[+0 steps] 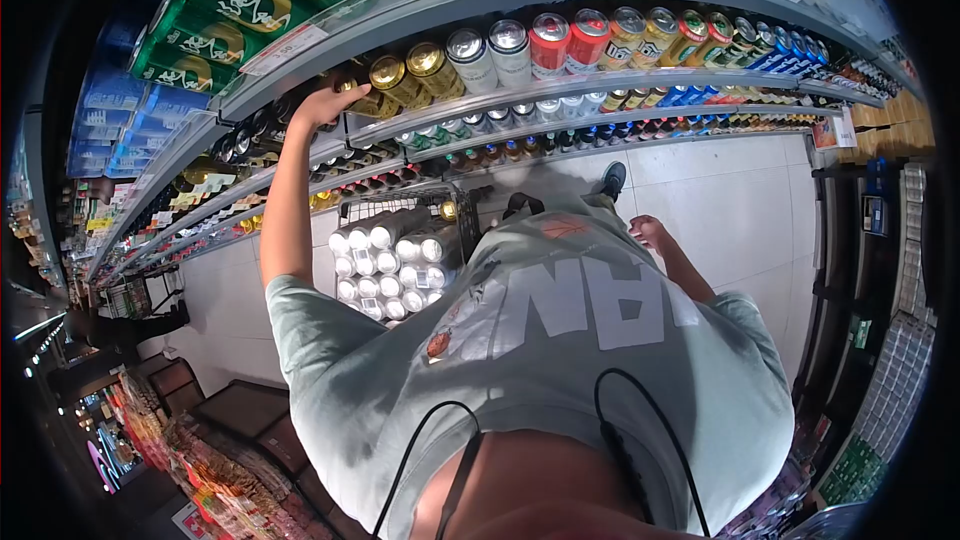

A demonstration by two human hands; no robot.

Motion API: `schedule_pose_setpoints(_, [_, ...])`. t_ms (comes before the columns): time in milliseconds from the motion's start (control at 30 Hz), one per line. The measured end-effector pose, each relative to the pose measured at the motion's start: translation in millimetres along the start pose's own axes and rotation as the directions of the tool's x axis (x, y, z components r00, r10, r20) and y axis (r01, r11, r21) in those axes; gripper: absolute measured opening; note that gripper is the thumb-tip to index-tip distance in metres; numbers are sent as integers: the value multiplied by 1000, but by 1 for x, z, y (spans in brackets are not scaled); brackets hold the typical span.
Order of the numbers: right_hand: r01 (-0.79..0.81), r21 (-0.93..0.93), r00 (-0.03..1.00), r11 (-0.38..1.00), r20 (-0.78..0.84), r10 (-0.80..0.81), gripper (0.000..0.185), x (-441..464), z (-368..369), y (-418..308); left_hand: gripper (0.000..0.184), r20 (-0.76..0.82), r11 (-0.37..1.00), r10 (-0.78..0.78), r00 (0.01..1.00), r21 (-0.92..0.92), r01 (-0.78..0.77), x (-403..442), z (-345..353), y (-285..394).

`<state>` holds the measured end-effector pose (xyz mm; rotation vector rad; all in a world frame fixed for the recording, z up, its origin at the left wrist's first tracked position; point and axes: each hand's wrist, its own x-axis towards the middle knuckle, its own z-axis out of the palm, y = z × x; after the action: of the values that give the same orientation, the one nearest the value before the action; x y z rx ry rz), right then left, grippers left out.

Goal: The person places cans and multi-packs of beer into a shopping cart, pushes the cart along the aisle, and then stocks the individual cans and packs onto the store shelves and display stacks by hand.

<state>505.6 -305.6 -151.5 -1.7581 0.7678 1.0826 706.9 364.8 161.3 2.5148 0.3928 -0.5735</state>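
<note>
My left hand (326, 108) reaches up to the shelf at its left part, fingers stretched out against the row of cans. It is beside a gold can (388, 74), with a second gold can (428, 62) just to the right. Part of the hand's far side is hidden, so I cannot tell how firmly it touches a can. My right hand (650, 231) hangs low beside my body, loosely curled with nothing visible in it. Below my left arm stands a shopping cart (466, 230) loaded with packs of silvery cans (385, 265) and one gold can (449, 210).
Silver cans (508, 38), red cans (550, 32) and other drinks line the shelf. Green can packs (250, 2) sit on the shelf above. A shelf edge (480, 0) curves overhead. Tiled floor (720, 180) lies to the right. Another cart (128, 298) stands at the left.
</note>
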Motion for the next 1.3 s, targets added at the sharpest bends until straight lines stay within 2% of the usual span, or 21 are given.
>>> schedule_pose_setpoints(133, [-12, -24, 1000, 1000, 0, 12, 30, -7, -4, -9, 107, 87, 1000, -17, 996, 24, 15, -3, -2, 5])
schedule_pose_setpoints(233, [-15, -3, 1000, 1000, 12, 15, 30, -6, -3, -14, 99, 64, 997, 40, 997, -71, -36, -2, 10, 5])
schedule_pose_setpoints(367, [7, -33, 1000, 999, 28, -6, 30, -10, -1, -20, 86, -70, 954, 202, 977, -212, -213, -8, 21, 3])
schedule_pose_setpoints(467, [0, -29, 1000, 1000, 23, 1, 29, -10, -1, -21, 85, -20, 950, 218, 976, -225, -217, -1, 20, -5])
schedule_pose_setpoints(567, [-23, -39, 1000, 999, 18, 24, 29, -12, 0, -21, 74, -160, 825, 418, 895, -347, -447, 26, 38, -39])
schedule_pose_setpoints(767, [-12, -74, 999, 997, 38, 14, 29, -15, -5, -19, 56, -90, 809, 372, 924, -457, -370, 23, 43, -44])
schedule_pose_setpoints(867, [-12, -68, 999, 998, 48, 16, 28, -7, -8, -16, 55, -127, 793, 269, 955, -533, -295, 16, 50, -45])
schedule_pose_setpoints(967, [-19, -70, 999, 997, 34, 21, 27, -17, -5, -29, 64, -203, 751, 194, 960, -598, -279, 11, 66, -56])
schedule_pose_setpoints(1000, [-28, -56, 999, 998, 30, 29, 26, -19, -4, -33, 73, -212, 694, 252, 944, -640, -328, 14, 74, -64])
schedule_pose_setpoints(1133, [-20, -80, 999, 997, 26, 22, 25, -24, 4, -36, 73, -378, 536, 185, 907, -734, -416, -5, 109, -68])
schedule_pose_setpoints(1167, [-24, -90, 999, 996, 28, 26, 25, -25, 5, -36, 66, -466, 591, 115, 877, -677, -438, -7, 122, -72])
schedule_pose_setpoints(1233, [-25, -115, 999, 993, 35, 29, 24, -27, 7, -39, 56, -603, 577, 82, 794, -621, -531, -17, 143, -80])
schedule_pose_setpoints(1300, [-16, -91, 999, 996, 50, 21, 25, -27, 7, -41, 29, -638, 667, -84, 766, -607, -432, -35, 176, -85])
